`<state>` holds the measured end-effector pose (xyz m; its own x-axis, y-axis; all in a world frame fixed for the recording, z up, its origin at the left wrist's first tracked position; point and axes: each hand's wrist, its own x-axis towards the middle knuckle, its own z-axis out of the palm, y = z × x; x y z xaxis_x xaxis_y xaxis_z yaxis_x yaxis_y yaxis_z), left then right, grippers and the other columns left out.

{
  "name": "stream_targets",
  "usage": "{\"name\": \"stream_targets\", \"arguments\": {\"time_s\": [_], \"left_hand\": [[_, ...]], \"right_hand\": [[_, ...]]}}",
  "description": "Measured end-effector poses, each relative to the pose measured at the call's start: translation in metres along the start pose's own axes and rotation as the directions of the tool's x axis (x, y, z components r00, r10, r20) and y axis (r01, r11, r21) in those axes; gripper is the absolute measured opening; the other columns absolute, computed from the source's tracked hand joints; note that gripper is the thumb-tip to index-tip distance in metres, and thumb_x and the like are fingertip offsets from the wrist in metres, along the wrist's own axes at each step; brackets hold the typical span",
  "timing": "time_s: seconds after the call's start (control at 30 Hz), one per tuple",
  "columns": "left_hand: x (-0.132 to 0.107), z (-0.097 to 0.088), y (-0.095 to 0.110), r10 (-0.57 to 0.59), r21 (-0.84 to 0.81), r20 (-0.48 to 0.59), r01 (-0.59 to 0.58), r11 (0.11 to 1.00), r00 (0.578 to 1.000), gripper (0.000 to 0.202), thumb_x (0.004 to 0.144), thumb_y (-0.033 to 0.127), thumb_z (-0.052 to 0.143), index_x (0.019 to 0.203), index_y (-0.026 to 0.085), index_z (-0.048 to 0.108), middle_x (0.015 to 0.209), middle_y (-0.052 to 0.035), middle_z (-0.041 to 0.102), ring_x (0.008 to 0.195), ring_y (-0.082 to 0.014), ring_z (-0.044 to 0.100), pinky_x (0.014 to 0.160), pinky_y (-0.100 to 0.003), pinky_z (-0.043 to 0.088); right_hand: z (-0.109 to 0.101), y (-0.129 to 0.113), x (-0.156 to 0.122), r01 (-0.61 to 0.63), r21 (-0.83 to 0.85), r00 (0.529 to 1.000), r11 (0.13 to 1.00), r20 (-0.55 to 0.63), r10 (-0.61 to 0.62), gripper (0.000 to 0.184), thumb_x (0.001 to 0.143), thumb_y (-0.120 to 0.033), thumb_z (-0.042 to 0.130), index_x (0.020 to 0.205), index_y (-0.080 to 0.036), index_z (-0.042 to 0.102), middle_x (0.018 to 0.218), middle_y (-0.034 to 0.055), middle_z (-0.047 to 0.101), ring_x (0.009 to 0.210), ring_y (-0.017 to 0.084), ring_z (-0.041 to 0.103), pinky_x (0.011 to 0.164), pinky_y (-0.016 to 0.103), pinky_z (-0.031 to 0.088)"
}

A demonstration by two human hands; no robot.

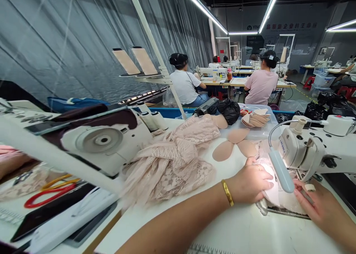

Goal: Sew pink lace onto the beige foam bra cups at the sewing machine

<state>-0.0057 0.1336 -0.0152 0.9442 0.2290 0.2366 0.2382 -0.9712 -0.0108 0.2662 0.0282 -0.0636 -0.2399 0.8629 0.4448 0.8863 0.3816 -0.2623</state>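
My left hand (pixel 250 181), with a gold bangle on its wrist, lies curled on a pale lace piece (pixel 274 194) under the lamp of a white sewing machine (pixel 319 150), pressing it to the table. My right hand (pixel 314 205) holds the same piece from the right, fingers flat beside the needle area, one fingertip taped. A heap of beige lace fabric (pixel 175 157) lies left of my left hand. Loose beige bra cups (pixel 235 144) rest behind it.
A second sewing machine (pixel 102 139) stands at the left, with red-handled scissors (pixel 47 196) before it. A stack of cups (pixel 256 118) and a black bag (pixel 229 111) sit at the back. Two people sit at machines beyond; a plastic curtain hangs at left.
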Motion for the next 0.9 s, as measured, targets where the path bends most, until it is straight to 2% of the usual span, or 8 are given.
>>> {"name": "stream_targets", "arguments": {"time_s": [0.1, 0.27, 0.4, 0.5, 0.6, 0.73, 0.83, 0.9], "left_hand": [[-0.002, 0.001, 0.004, 0.029, 0.013, -0.028, -0.029, 1.0, 0.999, 0.001, 0.083, 0.019, 0.065, 0.084, 0.019, 0.065, 0.096, -0.0009, 0.072, 0.093, -0.0232, 0.06, 0.09, -0.046, 0.027], [-0.005, 0.002, 0.011, 0.066, 0.056, -0.077, -0.062, 0.997, 0.995, 0.01, 0.09, 0.021, 0.062, 0.081, 0.018, 0.061, 0.088, -0.0005, 0.069, 0.085, -0.0211, 0.057, 0.088, -0.046, 0.028], [-0.006, 0.0, 0.017, 0.091, 0.071, -0.107, -0.083, 0.994, 0.99, 0.012, 0.093, 0.022, 0.059, 0.081, 0.018, 0.061, 0.084, 0.0015, 0.066, 0.078, -0.0191, 0.055, 0.086, -0.044, 0.029], [-0.007, -0.002, 0.021, 0.085, 0.058, -0.11, -0.079, 0.995, 0.99, 0.01, 0.09, 0.018, 0.059, 0.081, 0.018, 0.06, 0.083, 0.0022, 0.065, 0.076, -0.0178, 0.054, 0.086, -0.043, 0.029], [-0.006, -0.002, 0.023, 0.067, 0.048, -0.111, -0.062, 0.997, 0.992, 0.014, 0.092, 0.016, 0.056, 0.079, 0.018, 0.059, 0.082, 0.0017, 0.064, 0.075, -0.0175, 0.053, 0.085, -0.043, 0.03], [-0.006, 0.002, 0.023, 0.028, -0.005, -0.096, -0.029, 1.0, 0.995, 0.021, 0.095, 0.016, 0.055, 0.074, 0.017, 0.057, 0.083, 0.0006, 0.065, 0.076, -0.0172, 0.054, 0.086, -0.042, 0.031], [-0.005, 0.006, 0.021, -0.098, -0.119, -0.063, 0.09, 0.989, 0.993, 0.021, 0.099, 0.023, 0.055, 0.08, 0.018, 0.059, 0.087, -0.0004, 0.066, 0.08, -0.0177, 0.055, 0.086, -0.039, 0.034], [-0.003, 0.008, 0.019, -0.192, -0.18, -0.039, 0.182, 0.967, 0.981, 0.018, 0.1, 0.019, 0.051, 0.084, 0.017, 0.059, 0.089, -0.0015, 0.066, 0.082, -0.0176, 0.057, 0.084, -0.036, 0.037]], "right_hand": [[-0.003, -0.004, 0.001, 0.073, 0.018, 0.995, 0.997, 0.073, -0.075, 0.023, 0.107, -0.036, 0.048, 0.124, -0.03, 0.063, 0.11, 0.009, 0.072, 0.107, 0.029, 0.07, 0.088, 0.045, 0.058], [-0.015, -0.022, 0.008, 0.128, 0.124, 0.946, 0.984, 0.283, -0.159, 0.022, 0.106, -0.03, 0.047, 0.113, -0.031, 0.068, 0.105, 0.0049, 0.071, 0.094, 0.023, 0.07, 0.073, 0.033, 0.057], [-0.017, -0.029, 0.01, 0.124, 0.133, 0.928, 0.983, 0.335, -0.162, 0.023, 0.106, -0.029, 0.046, 0.104, -0.029, 0.069, 0.094, 0.004, 0.068, 0.091, 0.023, 0.069, 0.076, 0.036, 0.057], [-0.015, -0.027, 0.01, 0.109, 0.108, 0.929, 0.988, 0.344, -0.14, 0.025, 0.107, -0.029, 0.044, 0.106, -0.03, 0.068, 0.099, 0.0054, 0.069, 0.093, 0.024, 0.069, 0.075, 0.037, 0.057], [-0.011, -0.024, 0.009, 0.099, 0.087, 0.939, 0.991, 0.321, -0.122, 0.024, 0.106, -0.029, 0.045, 0.11, -0.032, 0.068, 0.112, 0.007, 0.071, 0.099, 0.026, 0.069, 0.073, 0.036, 0.058], [-0.01, -0.013, 0.009, 0.102, 0.03, 0.955, 0.994, 0.276, -0.106, 0.026, 0.105, -0.029, 0.044, 0.112, -0.031, 0.069, 0.105, 0.0062, 0.072, 0.093, 0.025, 0.069, 0.073, 0.037, 0.057], [-0.011, 0.009, 0.01, 0.06, -0.139, 0.992, 0.989, 0.119, -0.044, 0.029, 0.104, -0.032, 0.043, 0.104, -0.025, 0.071, 0.096, 0.0095, 0.071, 0.091, 0.03, 0.068, 0.077, 0.043, 0.056], [-0.012, 0.028, 0.011, -0.026, -0.229, 1.0, 0.973, -0.015, 0.023, 0.03, 0.102, -0.034, 0.043, 0.097, -0.022, 0.07, 0.088, 0.0121, 0.071, 0.087, 0.034, 0.067, 0.078, 0.05, 0.055]]}}
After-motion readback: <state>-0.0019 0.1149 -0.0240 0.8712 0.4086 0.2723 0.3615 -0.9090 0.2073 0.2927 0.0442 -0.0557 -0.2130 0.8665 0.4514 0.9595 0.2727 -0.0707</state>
